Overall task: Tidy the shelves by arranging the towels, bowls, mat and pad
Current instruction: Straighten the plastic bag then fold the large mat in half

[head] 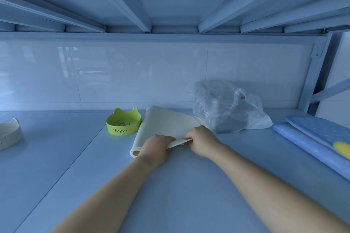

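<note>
— On the shelf (79, 166), what is going on?
— Her left hand (157, 145) and right hand (200, 141) each pinch the near edge of the cream mat (164, 123). It lies half rolled.
— And around it?
— There's a green bowl (123, 122) just left, a plastic bag (227, 106) behind right, and a blue pad (322, 134) far right.

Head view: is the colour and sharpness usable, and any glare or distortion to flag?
Head view: heavy blue cast and dim light, yet the lettering on the green bowl reads sharp; faint reflections on the wall tiles and small glints on the plastic bag, nothing blown out; the wide-angle lens splays the overhead beams, and the white bowl is cut by the left edge.
</note>
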`<state>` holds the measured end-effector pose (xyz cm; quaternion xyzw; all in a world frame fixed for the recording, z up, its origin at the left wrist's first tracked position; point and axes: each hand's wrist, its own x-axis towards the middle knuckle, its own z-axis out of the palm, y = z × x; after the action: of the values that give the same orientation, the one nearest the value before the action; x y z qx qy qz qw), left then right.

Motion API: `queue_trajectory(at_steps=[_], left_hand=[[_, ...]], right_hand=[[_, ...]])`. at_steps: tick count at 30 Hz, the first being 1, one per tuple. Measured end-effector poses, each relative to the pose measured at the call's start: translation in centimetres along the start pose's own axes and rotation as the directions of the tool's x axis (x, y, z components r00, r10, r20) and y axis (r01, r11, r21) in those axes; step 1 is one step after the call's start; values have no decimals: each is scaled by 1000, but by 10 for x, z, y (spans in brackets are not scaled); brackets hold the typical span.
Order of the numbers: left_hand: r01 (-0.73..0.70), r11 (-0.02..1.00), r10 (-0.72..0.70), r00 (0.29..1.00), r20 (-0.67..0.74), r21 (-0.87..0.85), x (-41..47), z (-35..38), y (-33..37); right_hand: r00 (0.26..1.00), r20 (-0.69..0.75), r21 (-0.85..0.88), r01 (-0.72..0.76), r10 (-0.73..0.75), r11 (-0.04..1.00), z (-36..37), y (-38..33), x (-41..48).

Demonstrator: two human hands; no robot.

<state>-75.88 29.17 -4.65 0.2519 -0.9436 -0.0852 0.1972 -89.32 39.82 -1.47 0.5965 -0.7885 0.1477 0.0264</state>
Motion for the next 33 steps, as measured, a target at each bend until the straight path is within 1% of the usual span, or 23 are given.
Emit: queue_trajectory(at_steps=[2,4,5,7,9,11,14,16,19,21,24,27,29,31,33], left_hand=[[-64,998,60,992,107,27,-3,-6,-3],[-97,995,88,980,178,39,-7,-15,-6],[-74,996,63,981,182,52,-10,-20,-8],[-21,997,11,990,139,72,-16,-32,-14],[-25,995,14,994,107,102,-21,-42,-23],[-17,993,5,994,110,114,-29,-51,-34],[33,999,-38,991,126,42,-41,-55,-50],[28,1000,-27,992,122,-9,-45,-54,-55],[4,1000,-6,994,112,23,-46,-51,-58],[-2,999,-3,994,112,46,-44,-49,-59],[-14,1000,11,995,103,24,-40,-47,-57],[2,1000,-2,997,72,-2,-36,-47,-55],[24,999,-19,995,103,-41,-38,-47,-57],[39,998,-31,989,147,-51,-44,-47,-61],[25,999,-20,993,118,-38,-49,-46,-62]], right_hand=[[997,71,-7,21,-20,1000,1,-1,-5],[992,117,60,40,-47,997,1,-1,-9],[989,133,115,45,-61,992,1,-1,-10],[984,157,212,44,-78,976,1,-6,-11],[987,140,254,43,-81,966,4,-12,-10],[990,109,257,60,-91,964,8,-20,-8],[981,105,229,136,-164,964,14,-32,-2],[979,93,202,159,-181,966,17,-37,1],[984,78,184,143,-160,972,22,-44,7],[988,71,136,127,-138,982,24,-45,10],[992,33,119,118,-123,986,24,-46,11],[992,19,48,127,-128,991,25,-48,11],[990,2,-7,143,-143,990,25,-50,11],[982,-7,-73,187,-188,980,25,-51,10],[977,-10,-121,209,-212,970,24,-51,7]])
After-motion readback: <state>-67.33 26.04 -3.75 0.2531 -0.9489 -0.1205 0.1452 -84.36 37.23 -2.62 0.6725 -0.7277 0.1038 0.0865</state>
